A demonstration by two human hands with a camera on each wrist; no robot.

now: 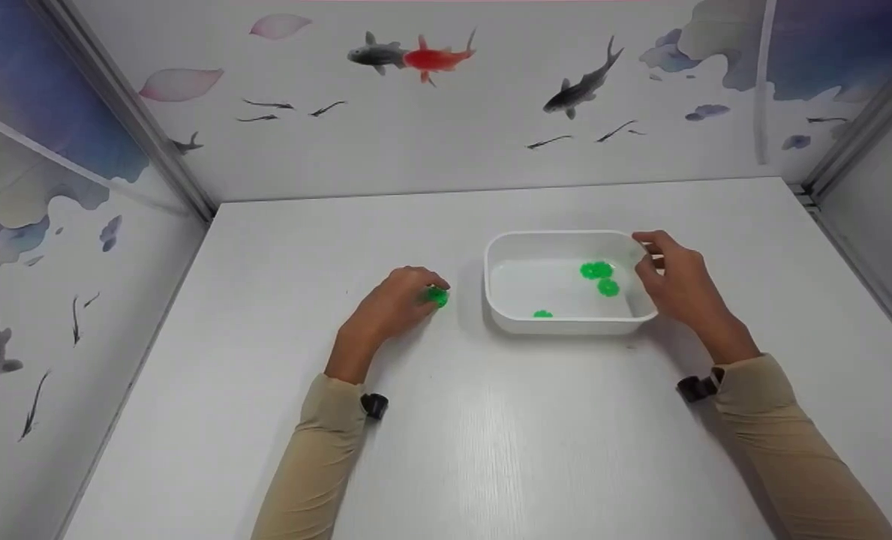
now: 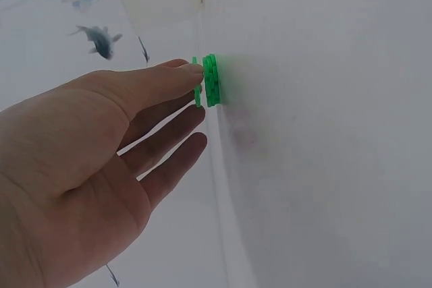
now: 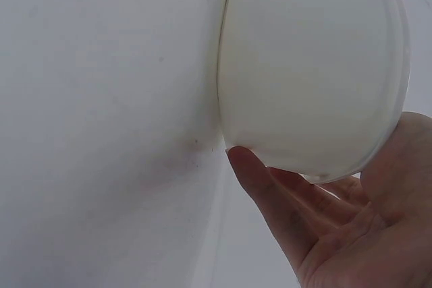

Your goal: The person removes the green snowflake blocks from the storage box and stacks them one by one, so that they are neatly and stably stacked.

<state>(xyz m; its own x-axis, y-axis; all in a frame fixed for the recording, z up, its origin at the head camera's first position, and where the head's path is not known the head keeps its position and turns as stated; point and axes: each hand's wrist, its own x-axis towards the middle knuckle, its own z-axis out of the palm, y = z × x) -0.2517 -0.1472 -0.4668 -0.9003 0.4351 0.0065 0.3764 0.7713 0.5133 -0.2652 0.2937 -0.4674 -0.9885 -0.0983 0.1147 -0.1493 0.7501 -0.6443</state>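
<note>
Pinching a thin green piece [image 2: 198, 96] between thumb and fingers, the left hand [image 1: 394, 301] is down at the bench [image 1: 430, 450], just off the left end of a white tray [image 1: 566, 328]. Right under that piece, a thicker green stack [image 2: 212, 85] lies flat on the bench with a narrow gap between the two. The right hand [image 1: 680, 283] is well apart from the left, clamped on the tray's right end up by the back corner, thumb low against the end wall.

The tray itself sits right of the middle, closer to the bench's back edge than the front. Inside it, three green pieces [image 1: 608, 288] are bunched toward the right end, and one more green piece [image 1: 542, 314] peeks out, partly hidden behind the front wall. Both arms have tan sleeves [image 1: 310, 457], and fish art covers the back wall [image 1: 453, 142].
</note>
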